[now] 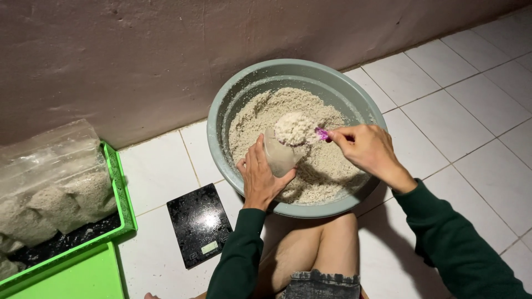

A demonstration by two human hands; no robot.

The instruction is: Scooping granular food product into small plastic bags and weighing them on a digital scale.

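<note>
Two hands scoop: right hand (367,148) grips purple scoop (321,134) heaped with grain, left hand (260,176) holds clear bag (279,156) — tipping in comes next.

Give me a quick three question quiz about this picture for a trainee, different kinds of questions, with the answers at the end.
1. True or false: the pink scoop in the right hand is empty.
2. What does the left hand hold over the grey basin? A) a clear plastic bag B) a metal cup C) a sponge
3. Fill in: the black kitchen scale lies on the tiled floor between the basin and the green ____.

Key
1. False: it is heaped with pale crumbly mix.
2. A, the clear plastic bag.
3. crate, which holds filled bags.
</note>
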